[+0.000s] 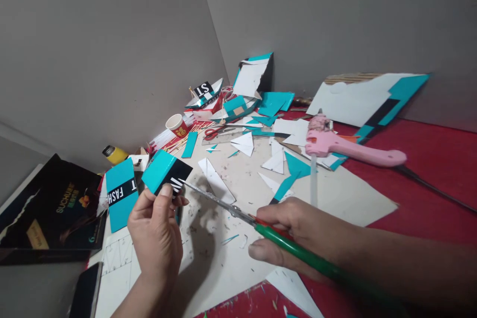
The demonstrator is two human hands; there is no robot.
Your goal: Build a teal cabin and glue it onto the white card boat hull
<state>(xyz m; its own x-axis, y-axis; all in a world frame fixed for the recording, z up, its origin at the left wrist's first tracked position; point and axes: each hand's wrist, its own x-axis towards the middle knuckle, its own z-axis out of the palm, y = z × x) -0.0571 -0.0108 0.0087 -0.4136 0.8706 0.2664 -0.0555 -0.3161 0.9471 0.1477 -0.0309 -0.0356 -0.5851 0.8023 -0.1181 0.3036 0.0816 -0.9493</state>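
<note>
My left hand (156, 231) pinches a small teal, black and white piece of card (166, 171) between thumb and fingers, held up over the work surface. My right hand (294, 231) grips scissors (238, 213) with red and green handles. Their blade tips touch the card's right edge at the white stripes. Beneath both hands lies a large beige cardboard sheet (346, 198) strewn with paper offcuts.
A pink glue gun (350, 151) rests on the red table (439, 169) at right. A teal "FASH" card (121, 194), a black box (48, 208), a yellow-capped tube (115, 154), a red paper cup (178, 125), second scissors (216, 131) and several teal and white scraps surround the sheet. Grey walls close the corner.
</note>
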